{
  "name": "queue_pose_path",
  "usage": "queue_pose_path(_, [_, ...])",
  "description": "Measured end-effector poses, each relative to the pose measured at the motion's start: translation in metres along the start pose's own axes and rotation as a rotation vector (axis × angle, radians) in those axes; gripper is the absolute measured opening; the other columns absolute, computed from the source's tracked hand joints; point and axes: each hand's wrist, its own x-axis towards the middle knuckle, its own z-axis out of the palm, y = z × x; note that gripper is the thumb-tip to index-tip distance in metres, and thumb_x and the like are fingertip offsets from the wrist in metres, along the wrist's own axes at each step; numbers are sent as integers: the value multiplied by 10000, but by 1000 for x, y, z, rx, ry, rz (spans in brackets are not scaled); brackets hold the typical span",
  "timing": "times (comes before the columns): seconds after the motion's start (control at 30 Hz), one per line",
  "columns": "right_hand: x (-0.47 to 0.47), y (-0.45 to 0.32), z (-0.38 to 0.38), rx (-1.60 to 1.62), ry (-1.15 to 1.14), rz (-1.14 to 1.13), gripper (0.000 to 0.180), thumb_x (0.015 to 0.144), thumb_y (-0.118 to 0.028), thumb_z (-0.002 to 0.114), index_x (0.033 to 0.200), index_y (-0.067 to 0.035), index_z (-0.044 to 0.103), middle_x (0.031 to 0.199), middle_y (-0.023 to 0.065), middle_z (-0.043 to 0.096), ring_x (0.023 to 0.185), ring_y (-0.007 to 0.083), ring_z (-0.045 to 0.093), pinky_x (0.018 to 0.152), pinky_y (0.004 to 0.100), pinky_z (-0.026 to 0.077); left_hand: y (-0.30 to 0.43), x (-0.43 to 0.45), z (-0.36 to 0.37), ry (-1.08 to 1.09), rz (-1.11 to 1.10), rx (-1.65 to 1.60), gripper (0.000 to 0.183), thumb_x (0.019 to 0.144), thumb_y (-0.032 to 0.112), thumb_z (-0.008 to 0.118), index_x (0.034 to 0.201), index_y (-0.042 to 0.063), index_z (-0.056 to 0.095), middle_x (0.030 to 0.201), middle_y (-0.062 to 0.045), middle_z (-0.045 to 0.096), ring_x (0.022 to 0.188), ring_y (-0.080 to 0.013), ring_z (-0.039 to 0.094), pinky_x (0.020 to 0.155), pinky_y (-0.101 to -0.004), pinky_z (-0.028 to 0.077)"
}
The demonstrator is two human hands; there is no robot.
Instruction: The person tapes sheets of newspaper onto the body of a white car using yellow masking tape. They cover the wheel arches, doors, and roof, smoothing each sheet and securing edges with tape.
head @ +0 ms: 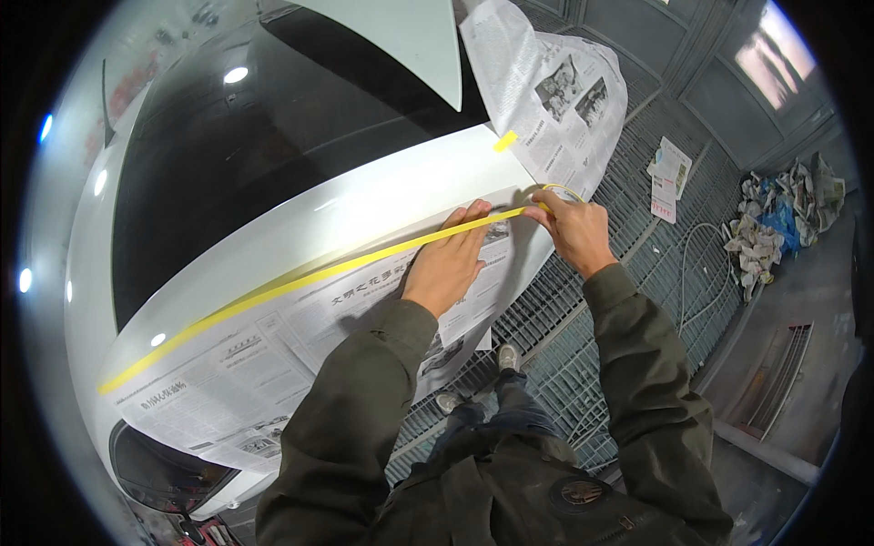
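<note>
My left hand (pixel 444 266) lies flat on a newspaper sheet (pixel 273 365), its fingers extended beneath a taut strip of yellow masking tape (pixel 273 292). The sheet hangs along the side of a white car body (pixel 403 176). At its far left the strip meets the white panel; nearer my hand, a gap shows between the sheet's upper edge and the panel. My right hand (pixel 580 235) grips the roll of yellow masking tape (pixel 568 193) by the panel's right end, with thumb and fingers where the strip leaves it. The hand hides part of the roll.
Another newspaper sheet (pixel 580 130) hangs at the upper right, held by a yellow tape piece (pixel 505 141). A pointed white panel (pixel 416 48) overhangs the dark glass (pixel 273 143). Metal floor grating (pixel 560 362) bears a loose printed paper (pixel 669 179), a looped cable (pixel 685 280) and crumpled newspaper (pixel 754 249).
</note>
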Motion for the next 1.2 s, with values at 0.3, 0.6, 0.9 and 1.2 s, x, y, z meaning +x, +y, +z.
queue_pose_path(0.3, [13, 6, 7, 155, -18, 10, 258, 920, -356, 674, 897, -106, 732, 662, 92, 672, 609, 296, 668, 537, 386, 499, 20, 28, 11, -15, 20, -103, 653, 1002, 419, 495, 1487, -10, 418, 1602, -140, 329, 1516, -253, 225, 1246, -385, 162])
queue_pose_path(0.6, [35, 2, 20, 241, -93, 199, 270, 910, -343, 682, 857, -92, 764, 696, 118, 695, 660, 320, 683, 589, 417, 524, 21, 29, 13, 13, 10, -149, 618, 987, 392, 527, 1455, -7, 463, 1597, -147, 336, 1507, -244, 248, 1245, -388, 173])
queue_pose_path(0.9, [43, -1, 22, 201, -130, 236, 270, 889, -333, 711, 854, -73, 774, 708, 129, 704, 646, 324, 680, 586, 406, 522, 20, 30, 12, 20, 11, -159, 600, 982, 385, 536, 1437, -3, 489, 1589, -147, 352, 1508, -242, 250, 1245, -390, 171])
queue_pose_path(1.2, [43, -2, 23, 204, -93, 198, 233, 880, -338, 697, 868, -119, 777, 725, 124, 703, 685, 334, 684, 613, 433, 525, 24, 35, 5, -85, -11, -57, 644, 992, 424, 492, 1469, -6, 451, 1600, -155, 334, 1517, -254, 232, 1251, -390, 151])
